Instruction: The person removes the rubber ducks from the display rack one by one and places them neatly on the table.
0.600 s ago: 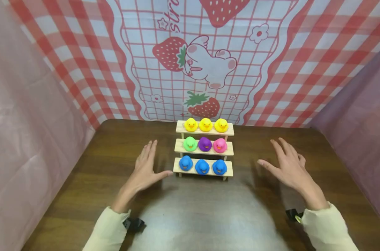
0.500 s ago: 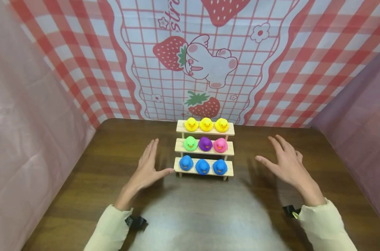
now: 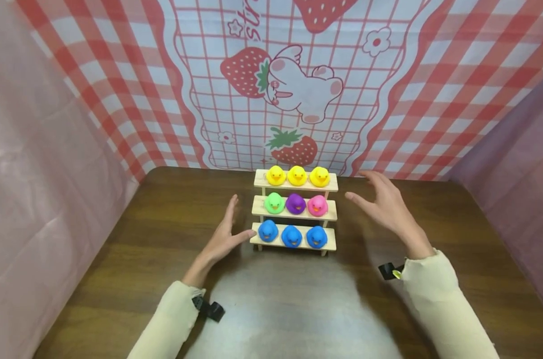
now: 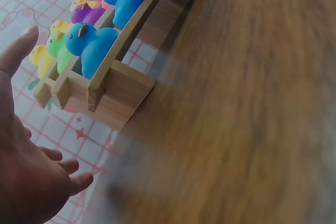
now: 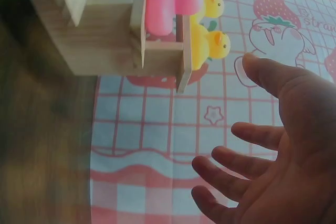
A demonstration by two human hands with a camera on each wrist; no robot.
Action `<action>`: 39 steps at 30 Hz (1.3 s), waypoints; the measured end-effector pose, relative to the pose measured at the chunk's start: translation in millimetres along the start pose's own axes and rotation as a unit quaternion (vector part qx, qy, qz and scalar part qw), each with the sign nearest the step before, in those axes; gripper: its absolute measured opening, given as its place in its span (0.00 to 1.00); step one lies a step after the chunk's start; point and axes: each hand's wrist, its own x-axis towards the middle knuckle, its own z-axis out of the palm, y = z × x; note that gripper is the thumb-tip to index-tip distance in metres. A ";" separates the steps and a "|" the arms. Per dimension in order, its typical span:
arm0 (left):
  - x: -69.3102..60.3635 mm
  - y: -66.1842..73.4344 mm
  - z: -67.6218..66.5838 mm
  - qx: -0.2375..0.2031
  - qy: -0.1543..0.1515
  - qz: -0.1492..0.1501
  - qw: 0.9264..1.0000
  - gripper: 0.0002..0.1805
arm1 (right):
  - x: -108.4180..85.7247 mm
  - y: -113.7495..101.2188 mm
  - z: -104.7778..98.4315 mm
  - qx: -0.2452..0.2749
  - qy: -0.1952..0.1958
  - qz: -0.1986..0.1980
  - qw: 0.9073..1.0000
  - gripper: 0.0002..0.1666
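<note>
A three-tier wooden stand (image 3: 331, 215) holds rubber ducks in rows. Yellow ducks (image 3: 297, 176) sit on top, and blue ducks (image 3: 291, 236) fill the lowest step. Between them are a green duck (image 3: 274, 203), a purple duck (image 3: 295, 203) and a pink duck (image 3: 317, 205). Left of the stand, my left hand (image 3: 221, 243) is spread and empty, its thumb near the bottom step's left end; whether they touch I cannot tell. My right hand (image 3: 390, 209) hovers apart at the right, fingers extended, holding nothing. In the right wrist view, its thumb points toward a yellow duck (image 5: 205, 45).
The stand is on a brown wooden table (image 3: 280, 309), near its back edge. Behind hangs a strawberry-print cloth (image 3: 293, 114). Pink curtains flank the left (image 3: 51, 199) and right. Small black wrist cameras (image 3: 208, 308) are strapped at both sleeves.
My right hand has moved left and forward, closer to the stand. The left hand has shifted slightly right and forward. The ducks stay in place on the stand.
</note>
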 end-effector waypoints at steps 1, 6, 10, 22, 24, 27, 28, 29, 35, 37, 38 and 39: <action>1.9 -2.0 1.0 -0.012 -0.002 0.008 1.000 0.57 | 3.3 -1.7 0.9 0.004 -0.001 -0.001 1.000 0.43; 8.2 -10.4 6.3 -0.073 -0.012 0.035 0.997 0.58 | 17.2 -8.0 4.3 0.019 -0.010 0.001 1.000 0.41; 10.4 -16.3 12.0 -0.109 -0.018 0.049 0.993 0.62 | 24.1 -10.2 6.5 0.023 -0.017 0.007 1.000 0.40; 16.3 -21.4 25.9 -0.134 -0.032 0.070 0.988 0.60 | 33.8 -21.9 12.5 0.034 -0.045 -0.006 0.998 0.38; 16.8 -19.9 27.9 -0.131 -0.035 0.062 0.989 0.58 | 35.9 -24.5 13.9 0.037 -0.050 -0.012 0.998 0.38; 17.5 -19.4 30.4 -0.131 -0.040 0.063 0.989 0.58 | 39.2 -27.4 16.6 0.046 -0.056 -0.013 0.997 0.37; 17.8 -19.6 31.0 -0.131 -0.041 0.066 0.988 0.58 | 40.2 -27.8 17.7 0.049 -0.057 -0.013 0.997 0.36; 18.0 -19.5 31.6 -0.131 -0.043 0.069 0.988 0.58 | 41.2 -27.9 18.9 0.052 -0.060 -0.013 0.997 0.36; 17.8 -20.5 32.1 -0.123 -0.055 0.072 0.988 0.60 | 44.7 -28.8 24.7 0.060 -0.058 -0.014 0.996 0.34; 17.8 -19.5 31.3 -0.122 -0.060 0.064 0.989 0.62 | 46.2 -29.0 25.7 0.061 -0.055 -0.013 0.997 0.33; 18.2 -19.0 30.9 -0.121 -0.063 0.060 0.989 0.63 | 46.8 -29.1 25.9 0.060 -0.054 -0.012 0.997 0.33; 18.6 -18.4 30.5 -0.119 -0.066 0.056 0.989 0.64 | 47.8 -29.4 26.2 0.058 -0.053 -0.012 0.997 0.33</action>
